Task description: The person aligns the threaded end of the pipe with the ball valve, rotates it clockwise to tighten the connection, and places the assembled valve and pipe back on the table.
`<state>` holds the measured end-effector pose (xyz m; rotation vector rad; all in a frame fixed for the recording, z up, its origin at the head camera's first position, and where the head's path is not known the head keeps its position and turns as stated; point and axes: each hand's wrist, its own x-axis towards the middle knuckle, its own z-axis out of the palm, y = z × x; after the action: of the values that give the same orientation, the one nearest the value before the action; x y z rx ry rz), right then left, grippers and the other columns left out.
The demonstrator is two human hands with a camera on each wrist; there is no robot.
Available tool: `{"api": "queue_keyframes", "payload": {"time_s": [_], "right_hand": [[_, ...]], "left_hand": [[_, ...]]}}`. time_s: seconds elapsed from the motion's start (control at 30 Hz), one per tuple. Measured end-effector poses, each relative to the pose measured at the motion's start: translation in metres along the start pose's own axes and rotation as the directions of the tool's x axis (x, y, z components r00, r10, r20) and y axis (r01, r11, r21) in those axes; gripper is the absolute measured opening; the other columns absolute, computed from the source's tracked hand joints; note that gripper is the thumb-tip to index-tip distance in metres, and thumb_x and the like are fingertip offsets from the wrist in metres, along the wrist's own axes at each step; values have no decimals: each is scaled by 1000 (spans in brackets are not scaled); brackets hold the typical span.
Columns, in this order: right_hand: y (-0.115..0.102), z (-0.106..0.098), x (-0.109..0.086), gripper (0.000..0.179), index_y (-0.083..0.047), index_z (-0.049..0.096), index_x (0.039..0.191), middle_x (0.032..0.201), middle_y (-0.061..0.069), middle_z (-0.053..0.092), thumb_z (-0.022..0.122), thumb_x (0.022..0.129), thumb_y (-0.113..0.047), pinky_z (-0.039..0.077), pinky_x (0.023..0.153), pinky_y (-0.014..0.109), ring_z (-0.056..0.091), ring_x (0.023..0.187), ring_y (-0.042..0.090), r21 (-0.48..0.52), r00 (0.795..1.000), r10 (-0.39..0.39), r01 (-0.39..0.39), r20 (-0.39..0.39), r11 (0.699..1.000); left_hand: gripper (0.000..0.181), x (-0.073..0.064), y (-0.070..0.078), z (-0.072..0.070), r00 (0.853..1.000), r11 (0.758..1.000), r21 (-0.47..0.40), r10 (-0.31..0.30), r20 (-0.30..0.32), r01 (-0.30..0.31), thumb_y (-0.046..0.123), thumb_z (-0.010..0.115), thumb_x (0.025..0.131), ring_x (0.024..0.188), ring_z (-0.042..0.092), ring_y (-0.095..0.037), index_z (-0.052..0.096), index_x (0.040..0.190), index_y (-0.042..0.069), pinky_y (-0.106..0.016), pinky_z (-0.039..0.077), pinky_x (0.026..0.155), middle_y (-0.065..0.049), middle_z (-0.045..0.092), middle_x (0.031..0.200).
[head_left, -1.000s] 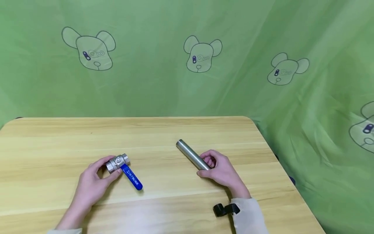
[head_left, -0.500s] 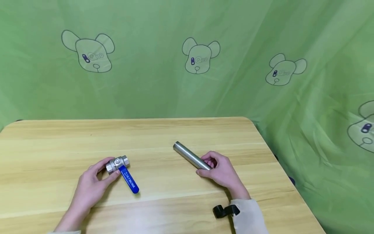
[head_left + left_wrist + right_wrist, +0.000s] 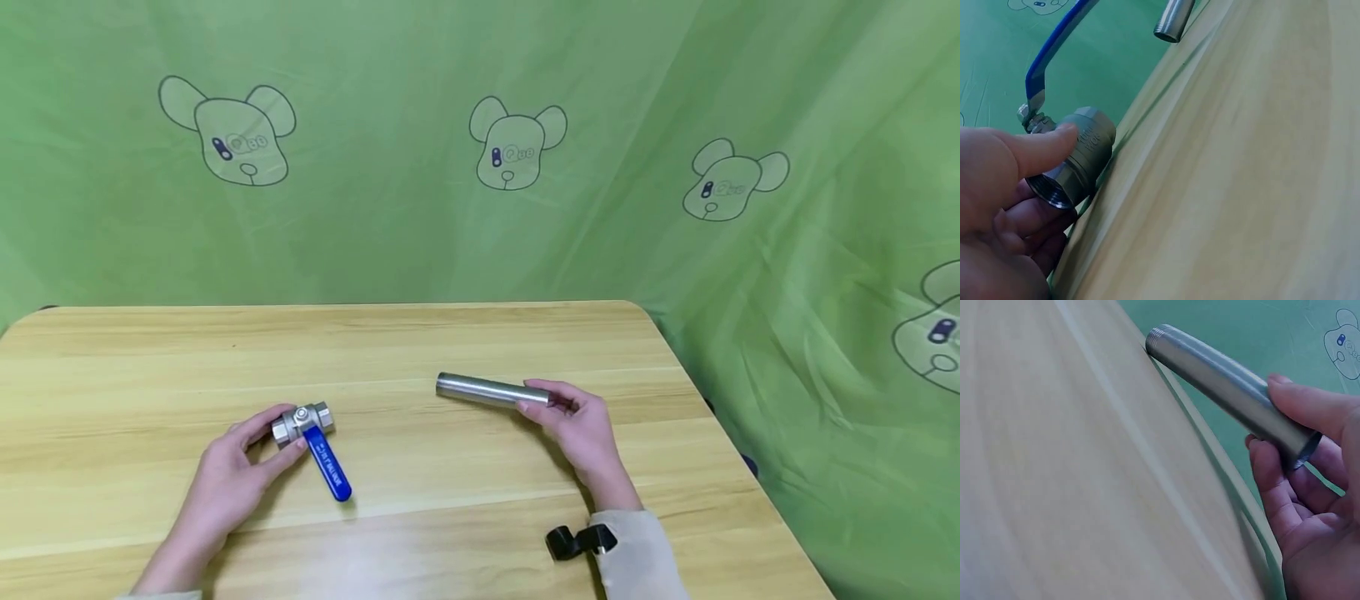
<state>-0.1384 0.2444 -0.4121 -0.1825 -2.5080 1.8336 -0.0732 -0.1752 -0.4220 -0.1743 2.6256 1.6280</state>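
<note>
My left hand [image 3: 234, 471] grips a steel ball valve [image 3: 302, 421] by its body, the thumb lying along the near side. The valve's blue lever handle [image 3: 327, 467] points toward me and to the right. In the left wrist view the valve [image 3: 1088, 147] shows a threaded opening facing the palm. Over on the right, my right hand [image 3: 581, 425] pinches a steel pipe [image 3: 487, 390] near its right end. The pipe's far end, threaded in the right wrist view [image 3: 1159, 340], points left toward the valve. A gap separates pipe and valve.
Both hands are over a light wooden table [image 3: 405, 533]. A green cloth [image 3: 375, 225] printed with mouse-like heads hangs behind and to the right of it. A black strap piece [image 3: 577, 542] sits at my right sleeve [image 3: 641, 554].
The pipe has swung from a slant to nearly level across the view, its free end turning left and toward me. The valve's lever has turned slightly toward me.
</note>
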Motion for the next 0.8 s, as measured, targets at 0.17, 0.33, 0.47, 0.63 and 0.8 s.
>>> {"api": "queue_keyframes", "payload": {"time_s": [0.17, 0.33, 0.47, 0.63, 0.8], "right_hand": [[-1, 1, 2, 40, 2, 74, 125, 97, -6, 78, 89, 87, -4, 68, 82, 21, 73, 90, 11, 194, 999, 29, -24, -20, 981], [-2, 5, 2, 32, 3, 74, 121, 96, -1, 81, 82, 90, 4, 70, 85, 27, 76, 84, 13, 349, 1000, 11, -17, 18, 937], [-5, 8, 1, 27, -1, 76, 118, 98, 0, 81, 77, 92, 7, 70, 85, 27, 76, 83, 13, 425, 999, -21, -2, 49, 905], [-9, 13, -1, 27, -6, 78, 114, 97, 0, 81, 75, 92, 9, 70, 83, 25, 74, 81, 11, 457, 996, -45, 6, 75, 890], [-15, 20, -6, 27, -9, 79, 112, 97, 0, 81, 74, 92, 10, 69, 82, 24, 74, 81, 11, 476, 993, -69, 16, 95, 879]], "left_hand": [[68, -1, 0, -2, 1000, 999, -49, -2, 12, 2, 26, 81, 97, 154, 46, -42, 52, 157, 8, -34, 36, 134, -23, 52, 162], [65, -2, 0, 1, 999, 988, -148, 47, 4, -46, 17, 79, 98, 123, 67, -3, 52, 156, 6, 0, 48, 101, -23, 60, 154], [66, -1, 0, 2, 999, 960, -278, 46, 28, -36, 9, 75, 100, 112, 65, 12, 46, 158, 0, -5, 55, 99, -23, 60, 153], [64, 0, 0, 3, 998, 912, -409, 48, 38, -28, 5, 74, 100, 114, 68, 8, 45, 156, 0, -7, 56, 101, 17, 74, 134], [50, 0, 2, 8, 995, 841, -535, 103, 10, -82, -4, 73, 97, 111, 73, 1, 59, 143, 12, -11, 59, 99, 23, 76, 123]]}}
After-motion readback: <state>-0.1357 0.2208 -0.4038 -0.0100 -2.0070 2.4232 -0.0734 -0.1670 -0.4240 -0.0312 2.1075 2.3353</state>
